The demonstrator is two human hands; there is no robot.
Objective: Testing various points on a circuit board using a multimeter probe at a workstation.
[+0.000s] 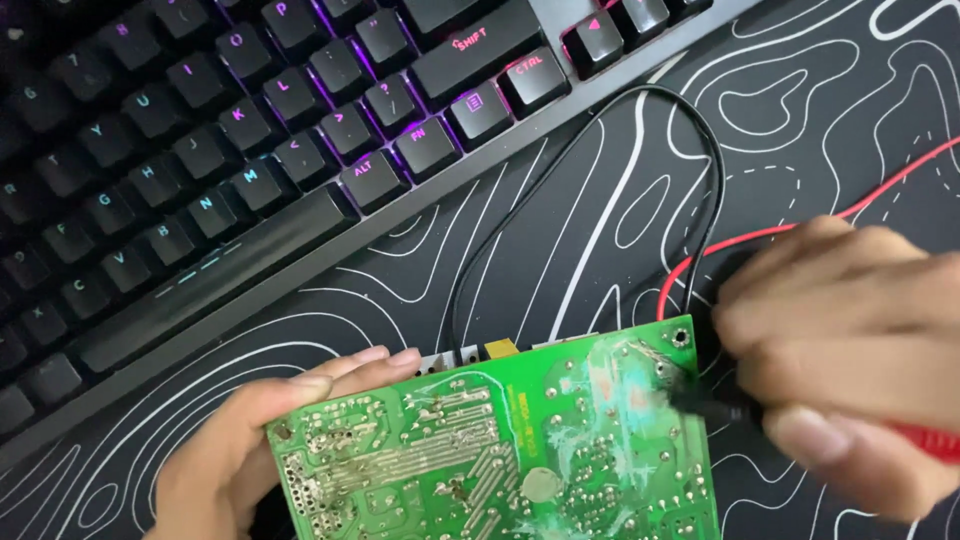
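A green circuit board [480, 450] is held solder side up at the bottom centre, tilted. My left hand [250, 440] grips its left edge from beneath. My right hand [850, 360], blurred, pinches two meter probes; one has a dark tip [700, 400] touching the board's right part, the other a red handle [925, 440]. A red lead [760, 235] and a black lead [600, 120] run from under my right hand across the mat.
A backlit black keyboard [200, 150] lies diagonally over the upper left. A black desk mat [820, 110] with white contour lines covers the surface under everything.
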